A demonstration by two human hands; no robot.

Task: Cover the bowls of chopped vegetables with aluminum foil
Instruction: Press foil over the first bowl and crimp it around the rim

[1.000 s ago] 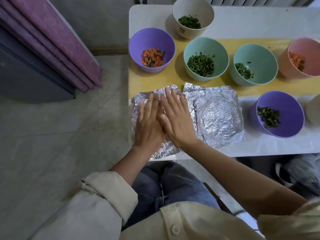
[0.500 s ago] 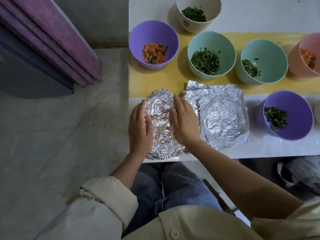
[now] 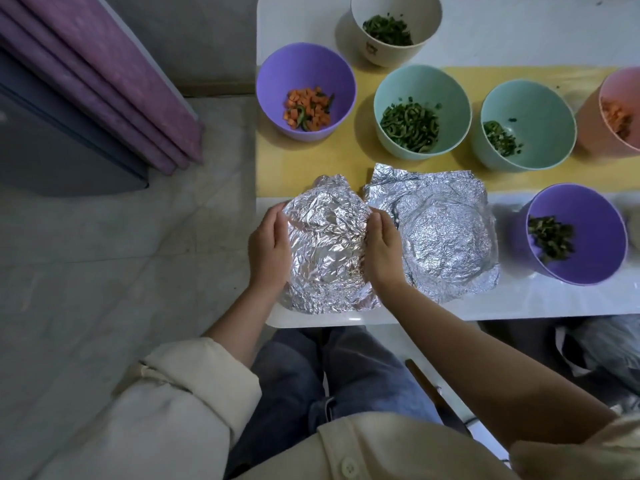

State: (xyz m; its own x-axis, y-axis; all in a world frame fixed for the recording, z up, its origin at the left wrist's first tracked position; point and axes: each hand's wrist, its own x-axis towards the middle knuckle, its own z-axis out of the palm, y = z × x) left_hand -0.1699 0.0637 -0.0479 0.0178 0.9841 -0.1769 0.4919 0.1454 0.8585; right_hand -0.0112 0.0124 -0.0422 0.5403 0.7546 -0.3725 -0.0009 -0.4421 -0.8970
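Observation:
A bowl wrapped in crinkled aluminum foil [image 3: 325,244] sits at the table's front left corner. My left hand [image 3: 270,251] cups its left side and my right hand [image 3: 382,251] cups its right side, fingers curved over the foil along the rim. Touching it on the right is a second foil-covered bowl [image 3: 446,237]. Uncovered bowls stand behind and beside them: a purple bowl of carrot pieces [image 3: 304,67], a cream bowl of greens [image 3: 381,8], two teal bowls of greens [image 3: 422,84] [image 3: 533,102], a pink bowl [image 3: 620,95] and another purple bowl of greens [image 3: 588,220].
The bowls stand on a white table [image 3: 519,303] with a yellow mat [image 3: 311,161] across its middle. Folded purple mats [image 3: 104,81] lean at the left over a tiled floor. My knees are under the table's front edge. A bag [image 3: 606,348] lies under the table at the right.
My hands lay flat together on top of the foil a second ago. They have since spread apart and slid down to opposite sides of the bowl, and the foil now hugs the rim.

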